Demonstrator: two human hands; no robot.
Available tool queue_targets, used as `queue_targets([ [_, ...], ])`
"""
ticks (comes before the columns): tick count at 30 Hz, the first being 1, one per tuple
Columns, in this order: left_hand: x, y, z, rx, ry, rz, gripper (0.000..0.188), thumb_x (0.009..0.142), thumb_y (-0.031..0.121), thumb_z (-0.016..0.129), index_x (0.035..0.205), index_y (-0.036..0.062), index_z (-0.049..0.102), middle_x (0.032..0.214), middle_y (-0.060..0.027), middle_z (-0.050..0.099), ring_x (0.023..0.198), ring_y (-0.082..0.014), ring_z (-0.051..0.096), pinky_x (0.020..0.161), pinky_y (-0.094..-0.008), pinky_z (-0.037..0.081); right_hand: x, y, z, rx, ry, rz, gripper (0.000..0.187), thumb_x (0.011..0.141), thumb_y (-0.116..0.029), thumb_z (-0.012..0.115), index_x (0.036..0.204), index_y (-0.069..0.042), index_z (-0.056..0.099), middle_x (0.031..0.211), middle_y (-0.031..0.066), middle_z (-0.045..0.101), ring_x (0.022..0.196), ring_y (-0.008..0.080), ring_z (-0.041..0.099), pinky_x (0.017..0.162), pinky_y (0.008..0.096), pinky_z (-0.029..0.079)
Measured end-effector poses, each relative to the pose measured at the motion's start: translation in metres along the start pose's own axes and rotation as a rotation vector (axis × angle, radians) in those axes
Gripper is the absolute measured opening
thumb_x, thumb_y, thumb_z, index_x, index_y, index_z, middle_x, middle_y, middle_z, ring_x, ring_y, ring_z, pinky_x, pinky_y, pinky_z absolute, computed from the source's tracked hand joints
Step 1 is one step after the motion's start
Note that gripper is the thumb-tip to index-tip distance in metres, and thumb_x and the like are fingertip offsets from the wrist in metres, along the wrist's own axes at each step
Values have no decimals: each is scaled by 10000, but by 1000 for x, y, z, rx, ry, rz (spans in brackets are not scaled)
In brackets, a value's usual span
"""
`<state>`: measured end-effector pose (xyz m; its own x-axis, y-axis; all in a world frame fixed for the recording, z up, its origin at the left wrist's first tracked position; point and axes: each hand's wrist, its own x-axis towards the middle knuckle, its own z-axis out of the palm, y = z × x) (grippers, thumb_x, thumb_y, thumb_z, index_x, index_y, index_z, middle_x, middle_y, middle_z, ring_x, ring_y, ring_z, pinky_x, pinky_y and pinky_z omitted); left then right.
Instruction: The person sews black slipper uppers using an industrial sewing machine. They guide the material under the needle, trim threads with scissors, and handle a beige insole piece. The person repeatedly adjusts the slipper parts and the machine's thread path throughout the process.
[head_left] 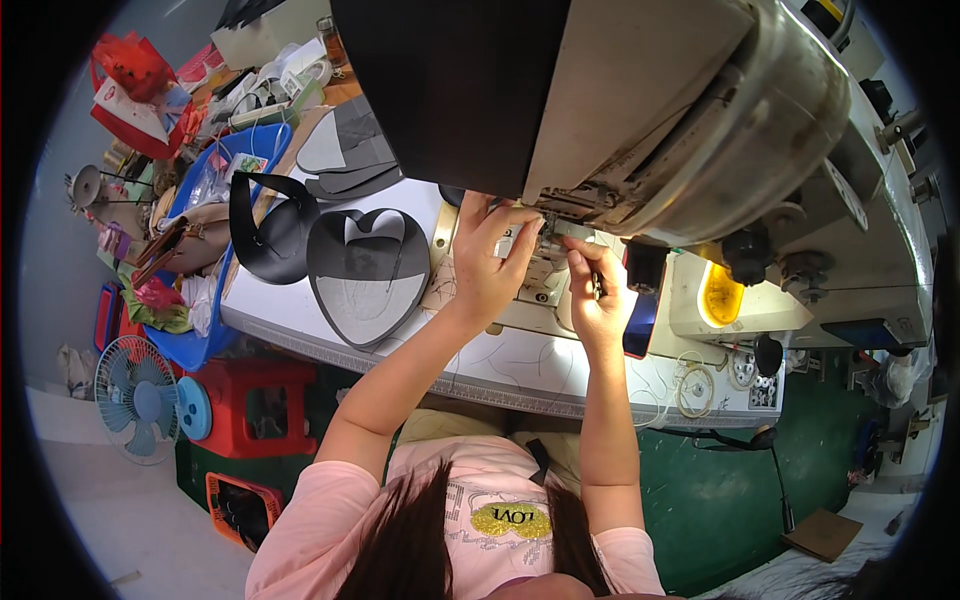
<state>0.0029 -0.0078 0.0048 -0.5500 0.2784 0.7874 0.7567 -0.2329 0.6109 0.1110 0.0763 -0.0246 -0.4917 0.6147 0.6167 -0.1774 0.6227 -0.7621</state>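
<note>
Both my hands are raised to the needle area of a large sewing machine (690, 120). My left hand (485, 255) brings thumb and forefinger together beside the presser foot; whatever lies between the tips is too small to make out. My right hand (598, 295) is closed on the other side of the foot, thumb and forefinger pinched at it. Something small and dark shows among its curled fingers, its kind unclear. Left of my left hand lies a heart-shaped black and grey piece (365, 280), with a curved black band piece (268, 230) next to it.
More grey and black cut pieces (350, 150) lie farther back on the white table (300, 318). A blue basket (190, 345) of bags and cloth stands at the left, above a red stool (262, 400) and a fan (140, 400). Thread (695, 390) lies at the right front edge.
</note>
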Motion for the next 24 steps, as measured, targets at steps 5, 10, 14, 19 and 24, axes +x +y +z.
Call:
queue_targets([
  [5,1,0,1,-2,20,0,109,690,-49,661,766,17,622,923,-101,507,810,-234,516,690,-316,435,1,-6,1,3,11,33,100,873,-71,589,944,-36,650,740,-21,577,582,23,455,547,162,385],
  [10,-3,-1,6,-165,78,-119,101,703,-46,661,776,13,624,944,-99,514,820,-230,536,691,-314,437,2,-8,0,-61,10,-11,92,863,-48,589,934,-37,647,767,1,606,633,49,513,596,176,423],
  [14,-3,1,5,-156,61,-153,104,708,-39,665,791,9,625,964,-101,523,837,-233,549,708,-311,441,5,-4,-2,-140,3,-104,99,852,-27,588,932,-37,645,817,31,631,723,84,565,671,201,451],
  [19,-7,-4,6,-160,46,-200,108,706,-27,672,798,8,629,977,-104,529,870,-244,546,746,-325,439,4,-5,-2,-113,-5,-71,100,849,-23,590,931,-37,645,845,40,635,760,92,573,701,208,451],
  [24,-7,-6,7,-137,47,-180,109,702,-32,673,793,7,628,981,-107,526,884,-247,541,755,-329,435,7,-9,-1,-168,-4,-85,132,817,4,618,937,-41,646,860,53,641,779,125,585,717,227,456],
])
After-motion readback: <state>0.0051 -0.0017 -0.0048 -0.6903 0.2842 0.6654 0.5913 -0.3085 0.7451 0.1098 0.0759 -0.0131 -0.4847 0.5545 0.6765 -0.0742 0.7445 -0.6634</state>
